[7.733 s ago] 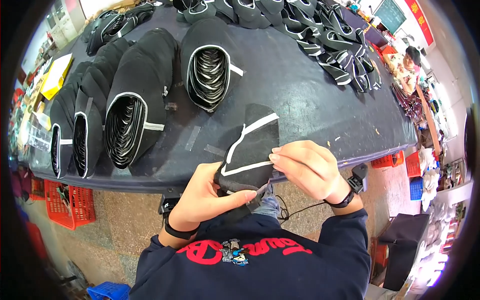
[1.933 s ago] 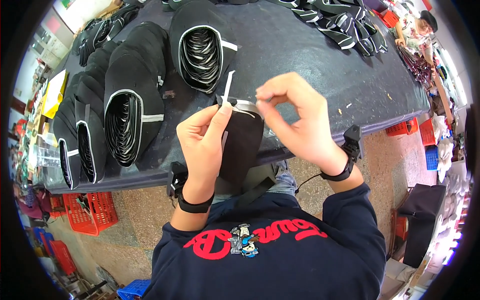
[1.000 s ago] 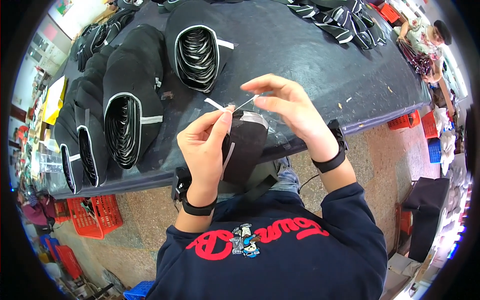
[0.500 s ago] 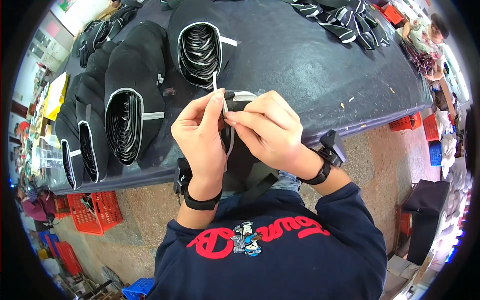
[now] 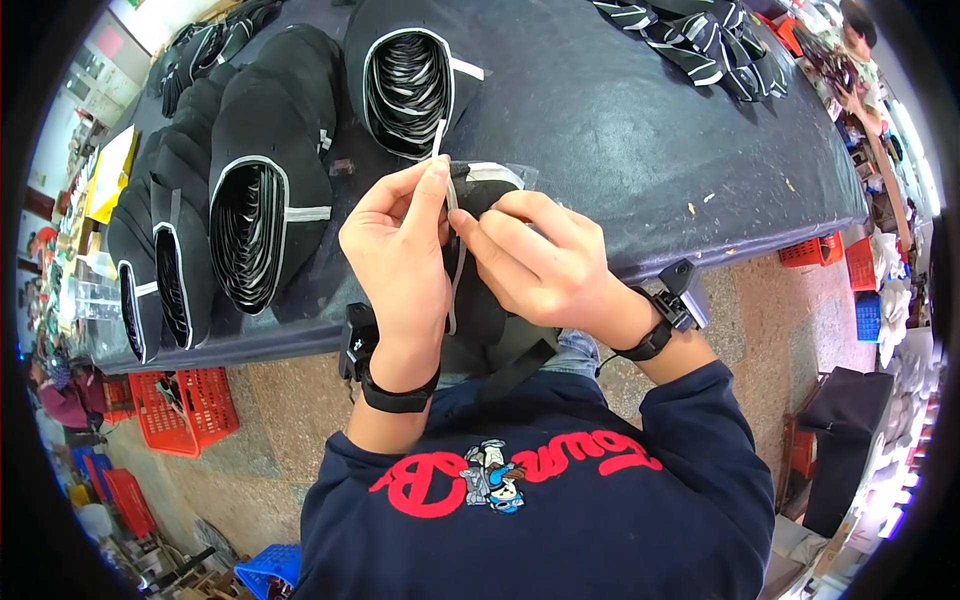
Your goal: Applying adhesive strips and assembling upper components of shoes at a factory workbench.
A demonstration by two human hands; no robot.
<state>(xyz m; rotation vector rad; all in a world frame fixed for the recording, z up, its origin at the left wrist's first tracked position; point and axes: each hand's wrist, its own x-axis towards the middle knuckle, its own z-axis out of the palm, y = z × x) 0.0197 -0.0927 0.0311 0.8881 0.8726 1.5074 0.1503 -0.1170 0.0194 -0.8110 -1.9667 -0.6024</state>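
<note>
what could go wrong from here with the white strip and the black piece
The white strip might slip: the left hand appears to pinch it between fingers, and it is narrow.

The black piece extends past the near edge of the table, so it might drop if released.

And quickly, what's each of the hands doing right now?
Left hand: closed, pinching a thin white strip.
Right hand: closed, at the edge of the black fabric piece; exactly what it grips cannot be told.

The dark table [image 5: 640,150] bears nested black stacks [image 5: 280,105] and a loose white-edged pile [image 5: 715,50].
</note>
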